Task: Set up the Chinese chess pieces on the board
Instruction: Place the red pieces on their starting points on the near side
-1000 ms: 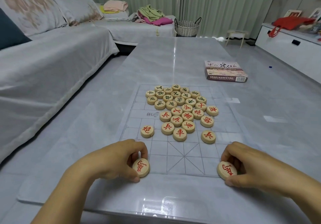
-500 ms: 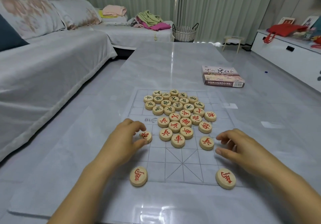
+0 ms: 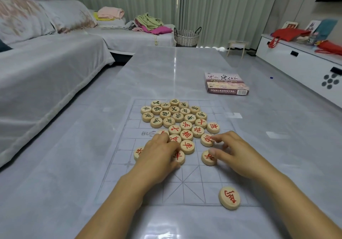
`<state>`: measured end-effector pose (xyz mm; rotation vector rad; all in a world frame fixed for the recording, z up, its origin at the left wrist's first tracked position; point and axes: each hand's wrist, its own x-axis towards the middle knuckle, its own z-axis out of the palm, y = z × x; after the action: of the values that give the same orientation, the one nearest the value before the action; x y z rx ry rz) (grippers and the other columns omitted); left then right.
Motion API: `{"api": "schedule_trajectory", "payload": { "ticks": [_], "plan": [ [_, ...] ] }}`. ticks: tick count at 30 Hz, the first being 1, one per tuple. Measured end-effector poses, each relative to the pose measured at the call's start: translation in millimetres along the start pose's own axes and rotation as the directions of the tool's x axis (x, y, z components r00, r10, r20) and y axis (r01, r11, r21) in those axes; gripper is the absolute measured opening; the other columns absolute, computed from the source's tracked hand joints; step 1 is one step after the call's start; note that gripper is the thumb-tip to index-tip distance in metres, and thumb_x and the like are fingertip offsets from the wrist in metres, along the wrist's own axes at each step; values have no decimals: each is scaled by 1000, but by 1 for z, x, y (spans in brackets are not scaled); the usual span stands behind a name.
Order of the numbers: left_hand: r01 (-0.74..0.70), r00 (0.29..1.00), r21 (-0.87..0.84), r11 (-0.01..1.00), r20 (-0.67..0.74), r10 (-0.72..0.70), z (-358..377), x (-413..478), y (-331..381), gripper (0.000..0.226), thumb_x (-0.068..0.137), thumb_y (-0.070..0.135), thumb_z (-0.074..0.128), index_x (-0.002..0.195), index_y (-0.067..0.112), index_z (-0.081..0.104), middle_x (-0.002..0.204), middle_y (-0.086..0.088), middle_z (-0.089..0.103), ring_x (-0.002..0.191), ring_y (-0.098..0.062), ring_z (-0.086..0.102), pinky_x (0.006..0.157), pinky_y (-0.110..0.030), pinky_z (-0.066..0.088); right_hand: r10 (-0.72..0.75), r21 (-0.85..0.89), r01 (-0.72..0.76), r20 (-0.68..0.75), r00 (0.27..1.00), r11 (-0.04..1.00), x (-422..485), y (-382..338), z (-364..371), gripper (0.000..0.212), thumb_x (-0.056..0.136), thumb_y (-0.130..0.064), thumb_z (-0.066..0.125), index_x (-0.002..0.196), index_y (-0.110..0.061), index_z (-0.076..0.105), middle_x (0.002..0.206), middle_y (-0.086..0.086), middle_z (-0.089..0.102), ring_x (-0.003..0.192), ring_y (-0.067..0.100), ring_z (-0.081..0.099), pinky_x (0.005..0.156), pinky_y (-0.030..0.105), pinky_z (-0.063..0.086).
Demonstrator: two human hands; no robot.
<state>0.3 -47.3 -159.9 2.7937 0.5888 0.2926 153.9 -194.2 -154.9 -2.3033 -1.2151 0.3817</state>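
- Fingers (image 3: 220,139) of the right hand (image 3: 238,153) are spread apart. One tip touches a red-lettered piece (image 3: 206,140) and the thumb rests on the loose piece (image 3: 208,158) below it; neither is enclosed.
- The left hand (image 3: 161,153) lies bent over the near edge of the heap of pieces (image 3: 177,117). I cannot tell whether its fingertips pinch a piece or only press on it.
- The heap sits mid-board, and one red piece (image 3: 229,198) lies at the near right corner of the board (image 3: 194,183).
- Risk: the discs touch each other, so dragging one out would probably nudge its neighbours and scatter the heap.
- Risk: the board looks like a thin clear sheet on a glossy table (image 3: 175,68). A sideways push could slide it and carry the corner piece off its point.
- Risk: the left palm hides several faces, so a wrong piece could be picked.
- Writing: 車 reads plainly in red on one disc (image 3: 187,146). The far pieces carry dark characters that are too small to read surely.
- The box (image 3: 226,84) shows Chinese calligraphy, a faint "Chinese chess", and a barcode on its side.
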Motion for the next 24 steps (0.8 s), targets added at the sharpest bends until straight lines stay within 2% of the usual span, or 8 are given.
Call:
{"api": "schedule_trajectory", "payload": {
  "ticks": [4,7,10,12,16,19,22,24],
  "plan": [
    [19,1000,-76,997,4,-19,-3,-5,-5,40,82,37,63,118,24,52,103,8,36,110,-14,37,90,-24,35,-43,-9,43,-106,993,999,9,5,4,39,95,-31,45,133,-25,45,135,-6,41,110,7,43,88,19,34],
    [56,998,-187,981,-27,-62,-12,-14,-14,34,81,35,65,111,27,52,111,10,45,108,-11,41,92,-25,39,-89,-60,79,-180,980,995,14,6,6,38,96,-21,44,134,-23,45,138,-5,41,121,11,39,94,18,31],
    [114,989,-290,950,-57,-136,-23,-27,-28,27,78,28,69,92,36,48,96,17,52,88,-9,52,76,-19,44,-120,-125,107,-102,988,986,15,6,8,42,97,-16,41,138,-24,40,147,-8,36,132,12,29,104,20,24],
    [151,981,-287,946,-76,-180,-33,-37,-40,31,78,23,70,92,38,46,91,16,52,80,-5,53,68,-12,40,-123,-158,113,-51,991,981,14,4,9,43,97,-17,40,139,-25,38,149,-9,33,135,12,25,108,22,20],
    [242,968,-265,933,0,-251,-58,-58,-63,32,79,23,69,96,41,49,93,12,52,80,-4,53,68,-11,39,-89,-90,83,-62,994,992,5,-13,-2,34,93,-32,50,127,-29,48,137,-8,41,127,11,33,103,27,30],
    [320,939,-155,935,182,-292,-64,-76,-75,25,77,30,69,87,45,52,94,11,55,81,-6,55,75,-20,46,-39,-131,63,174,984,989,-21,-31,-17,28,79,-52,60,100,-39,45,108,-18,43,98,4,48,86,27,45],
    [384,886,-26,923,290,-361,-67,-90,-82,22,74,33,71,81,44,52,92,11,53,80,-5,55,75,-20,47,48,-342,83,358,932,936,-46,-36,-17,43,70,-59,63,99,-41,37,104,-18,37,96,4,47,84,26,46],
    [408,865,-19,913,328,-379,-69,-95,-84,26,70,31,75,81,42,54,92,11,53,81,-6,56,74,-22,48,52,-342,86,377,925,936,-52,-34,-13,40,71,-56,64,97,-40,39,101,-17,38,93,4,47,82,24,46]
  ]
}}
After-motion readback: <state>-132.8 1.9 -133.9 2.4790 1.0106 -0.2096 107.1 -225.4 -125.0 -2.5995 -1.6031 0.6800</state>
